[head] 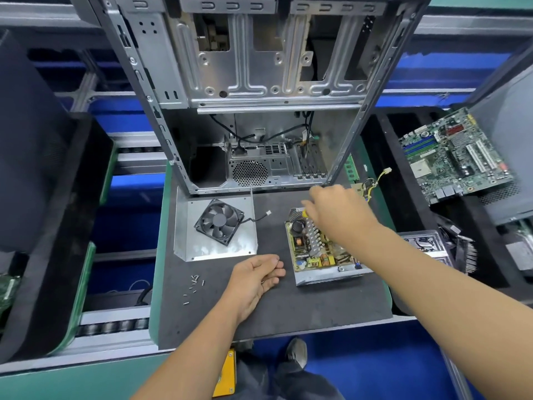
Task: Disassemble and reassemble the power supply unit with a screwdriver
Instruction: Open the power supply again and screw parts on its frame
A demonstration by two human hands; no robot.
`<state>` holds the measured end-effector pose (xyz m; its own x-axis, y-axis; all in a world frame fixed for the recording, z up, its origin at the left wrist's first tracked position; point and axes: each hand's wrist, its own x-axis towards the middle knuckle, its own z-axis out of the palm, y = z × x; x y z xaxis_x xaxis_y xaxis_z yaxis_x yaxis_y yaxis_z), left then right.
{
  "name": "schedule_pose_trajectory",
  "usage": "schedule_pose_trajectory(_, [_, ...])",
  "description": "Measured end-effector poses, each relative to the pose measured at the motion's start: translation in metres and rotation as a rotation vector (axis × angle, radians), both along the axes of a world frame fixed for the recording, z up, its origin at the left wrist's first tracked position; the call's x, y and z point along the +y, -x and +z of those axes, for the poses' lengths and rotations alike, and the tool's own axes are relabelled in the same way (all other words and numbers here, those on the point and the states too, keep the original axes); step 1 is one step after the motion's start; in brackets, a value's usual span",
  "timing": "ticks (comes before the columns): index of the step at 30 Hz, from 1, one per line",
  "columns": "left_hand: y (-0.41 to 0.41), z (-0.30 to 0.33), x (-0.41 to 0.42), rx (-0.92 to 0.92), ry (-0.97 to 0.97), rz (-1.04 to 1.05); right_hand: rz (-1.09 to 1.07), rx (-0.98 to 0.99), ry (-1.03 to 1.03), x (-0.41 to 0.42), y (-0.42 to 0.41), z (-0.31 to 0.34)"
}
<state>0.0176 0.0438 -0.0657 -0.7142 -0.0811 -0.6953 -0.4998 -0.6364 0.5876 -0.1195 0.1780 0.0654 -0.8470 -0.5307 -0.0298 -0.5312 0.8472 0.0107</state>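
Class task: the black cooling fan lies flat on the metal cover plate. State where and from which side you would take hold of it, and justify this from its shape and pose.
Grip the fan by two opposite outer walls of its square frame, coming down from above. It lies flat on the cover plate, blades up, so the frame walls are the rigid, exposed parts; the blades are not. Probably best to avoid the corner where its thin cable leaves.

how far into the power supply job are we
Done: the power supply is open, its cover with the fan set aside, and loose screws lie on the mat. In hand: the right hand holds a yellow-handled screwdriver at the unit's far end; the left hand rests beside it. Left: closing it up.
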Motion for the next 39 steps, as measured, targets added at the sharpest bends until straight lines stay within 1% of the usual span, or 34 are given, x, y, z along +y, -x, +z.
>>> schedule_pose_trajectory(2, [0.0,0.001,0.001,-0.006,-0.006,-0.01,-0.118,-0.08,0.298,0.027,0.001,0.0])
schedule_pose_trajectory(4, [0.002,0.005,0.003,0.006,-0.034,0.006,-0.289,-0.152,0.594,0.057,0.0,-0.005])
schedule_pose_trajectory(5, [0.004,0.008,0.004,0.018,-0.056,0.018,-0.379,-0.196,0.688,0.072,-0.001,-0.011])
schedule_pose_trajectory(7, [0.01,0.017,0.008,0.055,-0.098,0.042,-0.536,-0.343,0.806,0.098,-0.007,-0.026])
schedule_pose_trajectory(9, [0.017,0.026,0.012,0.092,-0.123,0.059,-0.611,-0.443,0.875,0.115,-0.014,-0.043])
schedule_pose_trajectory(12, [0.024,0.036,0.021,0.114,-0.137,0.069,-0.593,-0.496,0.931,0.119,-0.025,-0.056])
schedule_pose_trajectory(22, [0.028,0.038,0.032,0.152,-0.134,0.088,-0.595,-0.53,1.022,0.116,-0.033,-0.071])
schedule_pose_trajectory(28, [0.031,0.039,0.031,0.143,-0.106,0.087,-0.562,-0.556,1.007,0.116,-0.033,-0.072])
schedule_pose_trajectory(39, [0.03,0.035,0.028,0.136,-0.119,0.094,-0.555,-0.559,0.999,0.114,-0.032,-0.071])
